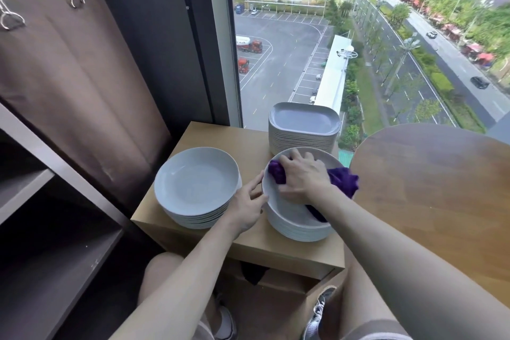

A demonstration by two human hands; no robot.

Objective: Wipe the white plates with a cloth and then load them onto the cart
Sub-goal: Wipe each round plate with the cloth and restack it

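Observation:
On a small wooden table stand three stacks of white plates. The left stack of round plates is untouched. On the right stack the top round plate is tilted up. My left hand holds that plate's left rim. My right hand presses a bunched purple cloth into the plate, fingers curled over it. Behind them stands a stack of rectangular plates.
A round wooden table is at the right, close to the plate stack. Dark shelves and a brown curtain fill the left. A tall window lies straight ahead. My knees and shoes show below the small table.

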